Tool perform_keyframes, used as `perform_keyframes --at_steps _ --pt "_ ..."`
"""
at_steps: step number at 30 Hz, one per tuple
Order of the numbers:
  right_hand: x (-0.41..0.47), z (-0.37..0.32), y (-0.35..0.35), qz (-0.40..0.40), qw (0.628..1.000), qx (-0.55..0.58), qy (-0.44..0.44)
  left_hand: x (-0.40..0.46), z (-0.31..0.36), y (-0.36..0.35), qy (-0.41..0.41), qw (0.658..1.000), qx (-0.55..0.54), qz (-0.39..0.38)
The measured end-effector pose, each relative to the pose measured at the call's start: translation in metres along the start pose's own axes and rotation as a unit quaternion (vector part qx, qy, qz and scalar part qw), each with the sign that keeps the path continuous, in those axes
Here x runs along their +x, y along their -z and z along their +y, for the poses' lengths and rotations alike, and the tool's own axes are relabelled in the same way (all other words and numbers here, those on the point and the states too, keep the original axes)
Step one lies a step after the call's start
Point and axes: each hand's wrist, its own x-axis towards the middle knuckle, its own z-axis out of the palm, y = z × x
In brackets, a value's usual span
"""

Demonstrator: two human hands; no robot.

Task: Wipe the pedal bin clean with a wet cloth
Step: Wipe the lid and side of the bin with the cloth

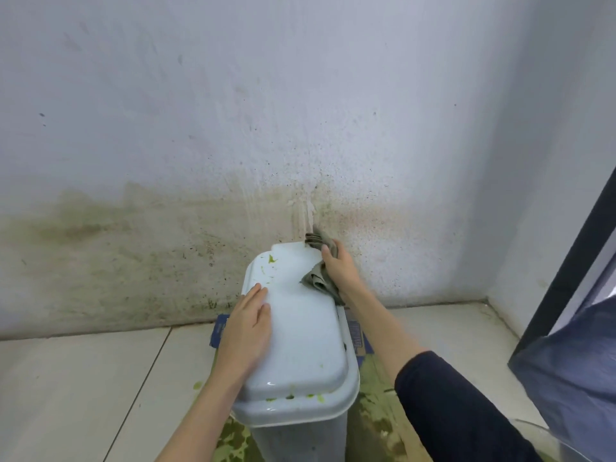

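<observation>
A white pedal bin [300, 345] stands against a stained wall, its lid shut and seen from above. Green smears dot the lid's far left part and its near rim. My left hand [248, 323] lies flat on the lid's left side, fingers together and pointing away from me. My right hand [338, 270] grips a crumpled grey-brown cloth [316, 278] at the lid's far right edge, near the hinge. Part of the cloth sticks up behind the lid by the wall. The pedal is hidden.
The white wall [166, 245] behind the bin is stained green and speckled low down. Blue cardboard [220, 330] and a green-patterned mat [376, 411] lie under the bin on pale floor tiles [83, 388]. A dark-framed object and grey fabric [566, 378] stand at the right.
</observation>
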Motion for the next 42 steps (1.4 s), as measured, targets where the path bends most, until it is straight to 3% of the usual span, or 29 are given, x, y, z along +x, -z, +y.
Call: perform_keyframes --at_steps 3,8,11,14,17,19,21,24,28,33,35,39,42 --pt "-0.045 0.021 0.013 0.063 0.996 0.056 -0.015 -0.001 -0.002 -0.002 0.004 1.000 -0.008 0.004" --pt "-0.127 0.038 0.018 0.090 0.993 0.072 0.015 0.003 -0.003 -0.006 0.019 1.000 0.014 -0.019" --pt "-0.091 0.034 0.016 0.078 0.995 0.062 -0.014 0.005 -0.003 -0.007 0.018 0.999 0.027 -0.026" --pt "-0.029 0.018 0.010 0.077 0.997 -0.016 -0.018 0.004 -0.001 -0.006 0.015 0.999 0.023 -0.025" --pt "0.014 -0.004 -0.008 -0.008 0.993 -0.120 0.014 0.003 0.001 -0.004 0.019 1.000 -0.004 -0.018" --pt "0.023 -0.013 -0.019 -0.043 0.966 -0.253 0.035 0.001 0.002 -0.002 0.041 0.998 -0.054 0.009" --pt "0.007 -0.015 -0.023 -0.059 0.916 -0.389 0.080 -0.001 0.005 0.001 0.070 0.990 -0.117 0.043" --pt "-0.054 -0.007 -0.022 -0.119 0.840 -0.488 0.205 -0.006 0.007 0.003 0.088 0.981 -0.158 0.075" --pt "-0.084 0.000 -0.019 -0.147 0.830 -0.501 0.195 -0.010 0.010 0.004 0.115 0.967 -0.206 0.092" --pt "0.025 -0.018 -0.058 -0.072 0.819 -0.559 0.108 -0.012 0.014 0.006 0.123 0.966 -0.206 0.092" --pt "0.034 -0.020 -0.087 -0.112 0.809 -0.558 0.148 -0.011 0.014 0.007 0.127 0.965 -0.211 0.091" --pt "-0.030 -0.012 -0.095 -0.249 0.764 -0.495 0.332 -0.009 0.010 0.006 0.128 0.960 -0.222 0.114" --pt "-0.055 -0.001 -0.053 -0.234 0.811 -0.431 0.317 -0.012 0.013 0.005 0.118 0.963 -0.205 0.130"
